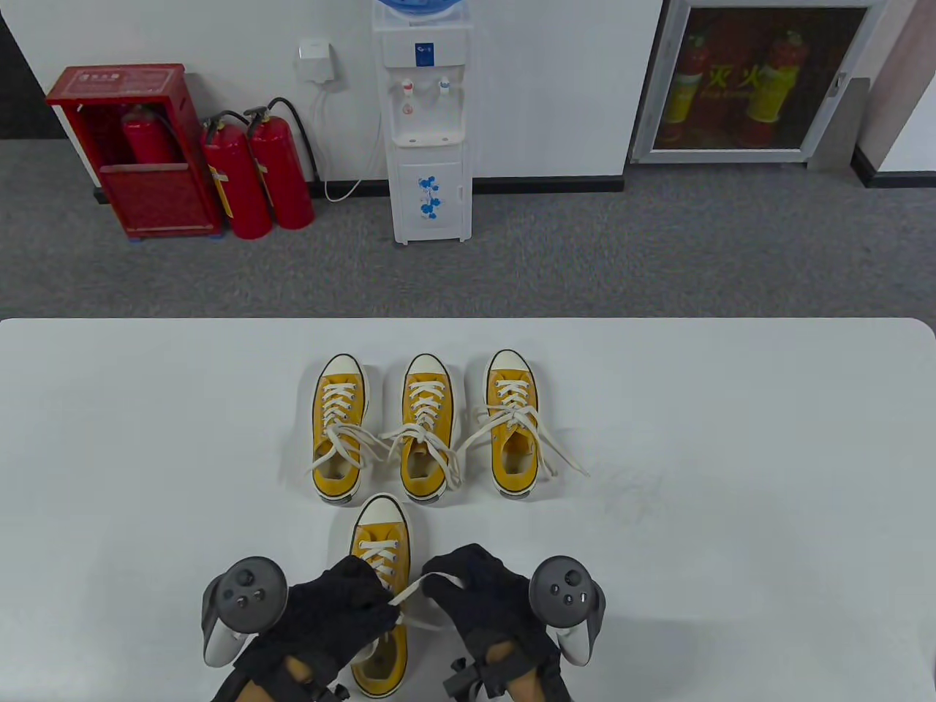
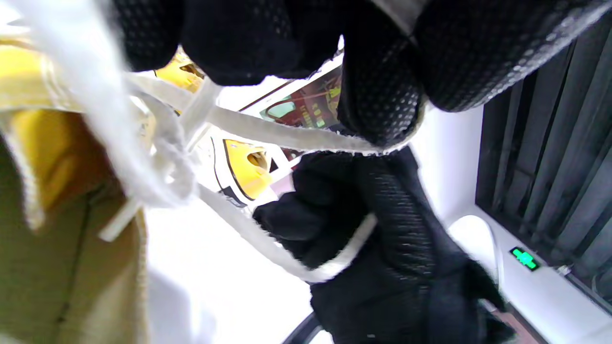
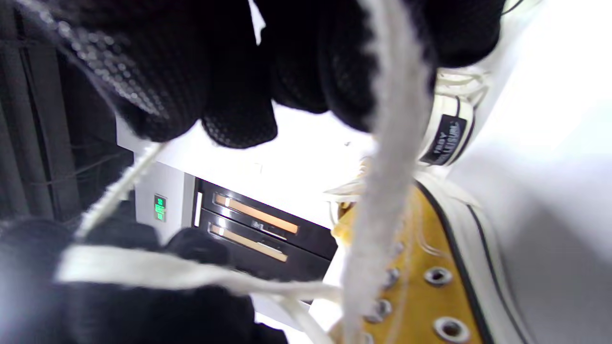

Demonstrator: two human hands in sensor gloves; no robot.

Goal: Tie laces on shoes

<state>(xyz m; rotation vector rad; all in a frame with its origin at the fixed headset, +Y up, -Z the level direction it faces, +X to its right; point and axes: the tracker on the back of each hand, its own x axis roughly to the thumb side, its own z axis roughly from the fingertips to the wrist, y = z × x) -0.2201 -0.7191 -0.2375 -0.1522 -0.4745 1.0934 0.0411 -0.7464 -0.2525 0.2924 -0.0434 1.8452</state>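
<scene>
Bench (image 1: 731,439): white, fills the lower half, cut off at the bottom edge.
Three shoes (image 1: 424,428): yellow, mid-frame row, laces trailing loose.
Near shoe (image 1: 380,534): bottom centre, heel half hidden by gloves.
Left hand (image 1: 333,607): pinches the lace (image 1: 409,589).
Right hand (image 1: 475,592): fingers curled round the lace; knot hidden.

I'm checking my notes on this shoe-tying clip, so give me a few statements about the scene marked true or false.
1. Four yellow shoes are on the table. True: three in a far row, one near shoe between the hands.
2. Both hands hold lace over the near shoe. True: the left hand and the right hand each grip white lace.
3. The near shoe's toe points toward the person. False: its white toe cap points away, toward the row.
4. The right row shoe has no laces. False: its laces are knotted, with ends lying on the table.
5. The row shoes are red. False: they are yellow.
</scene>
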